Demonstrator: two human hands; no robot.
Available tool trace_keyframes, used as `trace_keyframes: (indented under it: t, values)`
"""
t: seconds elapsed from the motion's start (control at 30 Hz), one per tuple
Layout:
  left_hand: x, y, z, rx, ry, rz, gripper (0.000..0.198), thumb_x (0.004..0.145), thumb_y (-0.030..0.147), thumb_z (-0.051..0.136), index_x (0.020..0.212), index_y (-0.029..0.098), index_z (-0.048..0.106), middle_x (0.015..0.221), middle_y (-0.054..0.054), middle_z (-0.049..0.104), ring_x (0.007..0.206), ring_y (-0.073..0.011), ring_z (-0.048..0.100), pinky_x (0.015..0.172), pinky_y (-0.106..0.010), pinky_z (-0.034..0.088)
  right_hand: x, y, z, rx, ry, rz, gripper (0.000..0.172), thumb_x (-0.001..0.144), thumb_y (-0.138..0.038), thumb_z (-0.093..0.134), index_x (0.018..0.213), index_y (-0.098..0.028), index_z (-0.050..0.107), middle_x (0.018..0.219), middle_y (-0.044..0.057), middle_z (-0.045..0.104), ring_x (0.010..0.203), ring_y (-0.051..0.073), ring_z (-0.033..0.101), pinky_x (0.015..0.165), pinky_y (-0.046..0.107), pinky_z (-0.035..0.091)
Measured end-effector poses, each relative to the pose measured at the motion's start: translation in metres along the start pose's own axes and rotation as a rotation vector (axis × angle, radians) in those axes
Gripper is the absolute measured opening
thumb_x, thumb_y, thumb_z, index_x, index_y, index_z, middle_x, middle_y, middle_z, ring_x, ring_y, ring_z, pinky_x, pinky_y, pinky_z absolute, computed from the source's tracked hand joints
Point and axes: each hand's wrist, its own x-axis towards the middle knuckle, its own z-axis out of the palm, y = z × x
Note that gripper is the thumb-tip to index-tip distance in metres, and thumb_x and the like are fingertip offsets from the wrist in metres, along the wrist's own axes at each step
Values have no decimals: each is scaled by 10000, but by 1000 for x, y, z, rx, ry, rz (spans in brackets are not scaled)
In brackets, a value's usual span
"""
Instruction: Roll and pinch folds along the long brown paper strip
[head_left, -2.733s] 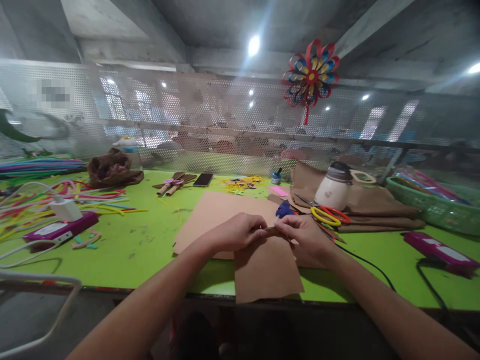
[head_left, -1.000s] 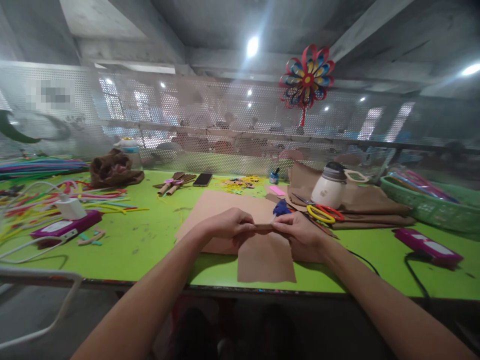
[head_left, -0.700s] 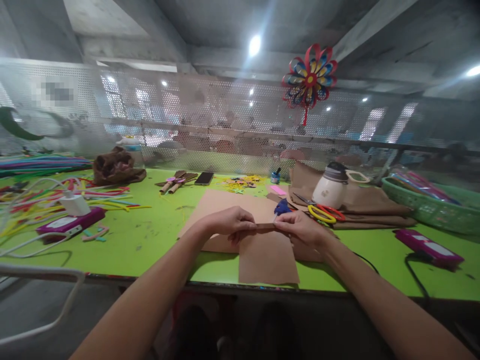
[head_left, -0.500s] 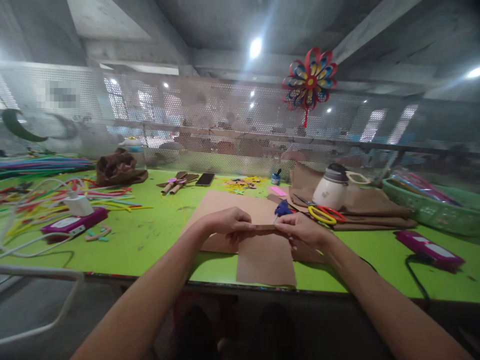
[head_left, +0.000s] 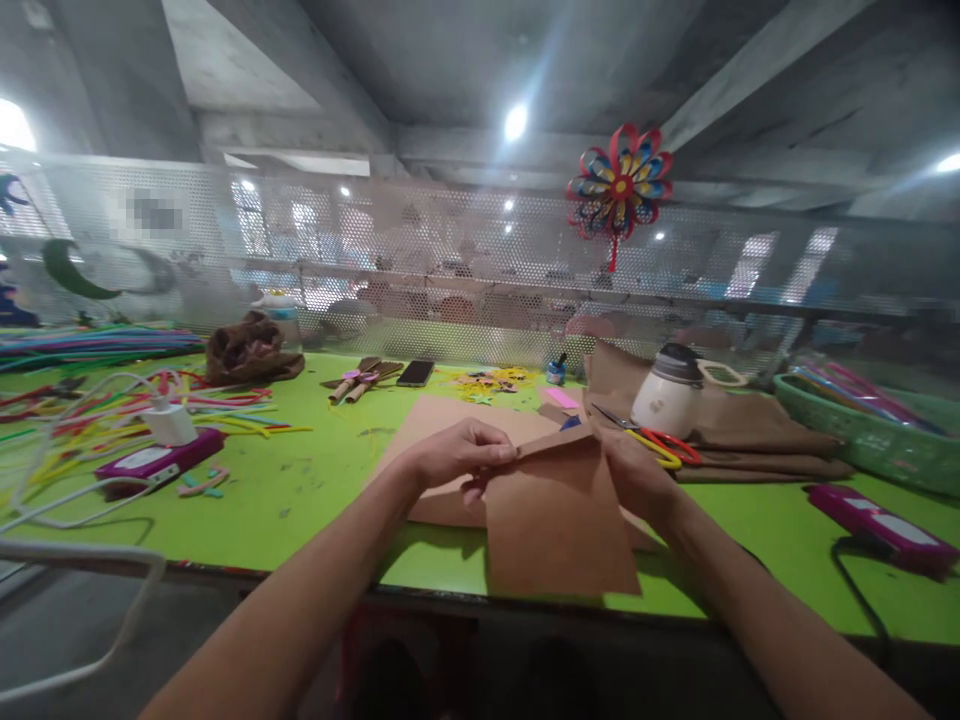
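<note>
A piece of brown paper hangs between my hands, its top edge folded into a narrow strip. My left hand pinches the left end of that strip between thumb and fingers. At the right end, my right hand holds the paper, with its fingers partly hidden behind it. A larger brown sheet lies on the green table underneath. Just behind the held paper, a bit of a blue object shows. Scissors with yellow and red handles lie beyond my right hand.
A white bottle stands near folded brown paper. At right are a green basket and a purple power strip. Another power strip with cables lies left. Behind are a phone and small rolled paper pieces.
The held paper has been raised and tilted, its right end higher. My right hand has moved right and turned, and the blue object is now mostly covered. The view has shifted slightly.
</note>
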Motion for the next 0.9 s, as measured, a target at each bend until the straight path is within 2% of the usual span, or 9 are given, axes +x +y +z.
trace_keyframes:
  t: [0.03,0.13,0.23,0.37,0.5,0.57,0.63,0.77,0.9]
  values:
    - [1,0,4,-54,-33,-1,401,762,517,608,653,150,485,412,69,444,321,-59,437,359,-160,308,-3,-4,4,30,-37,-10,271,789,-449,584,926,-218,626,794,52,638,730,185,588,670,312,479]
    - [6,-6,16,-159,-173,-58,441,728,547,631,614,151,473,397,57,435,334,-71,456,357,-170,295,-12,-17,15,-10,-195,18,418,668,-379,729,1041,-218,633,858,51,640,759,185,584,738,332,467]
    - [11,-14,27,-278,-246,-150,436,682,532,682,605,147,493,426,53,435,361,-80,474,361,-181,310,-18,-26,21,-95,-292,7,386,617,-386,765,932,-177,688,856,65,619,778,185,555,714,302,458]
    - [16,-23,37,-369,-253,-152,384,658,464,731,633,135,535,494,48,474,385,-67,460,382,-187,351,-18,-26,27,-58,-274,-75,252,625,-383,764,741,-169,702,819,54,579,732,165,547,689,292,462]
    - [17,-20,36,-347,-270,-146,354,688,473,703,704,136,593,567,25,554,456,-81,500,465,-215,420,-14,-14,24,54,-227,-81,246,655,-329,757,831,-184,664,811,44,597,733,166,565,680,298,464]
    - [15,-15,27,-219,-214,-110,354,718,477,675,806,136,638,639,-1,602,533,-96,541,538,-234,448,-10,-8,17,7,-135,-115,266,692,-364,724,857,-170,647,810,48,603,760,166,556,686,286,451]
    - [13,-10,13,-61,-38,-34,330,745,440,659,871,135,654,703,-17,628,610,-103,564,598,-236,456,-6,-4,10,-80,-61,-105,276,719,-394,693,851,-159,632,785,36,596,724,147,539,660,267,437]
    - [11,-9,-13,56,342,61,359,830,445,540,913,106,625,823,-75,641,711,-126,589,637,-248,456,9,-1,6,-413,-223,120,300,755,-437,627,783,-139,616,662,12,568,589,118,490,538,234,380]
    - [15,-19,-13,411,338,44,322,822,395,534,895,104,649,877,-89,656,769,-150,580,670,-252,437,25,4,9,-741,-387,113,245,750,-381,621,763,-136,638,692,25,610,644,136,511,581,241,384]
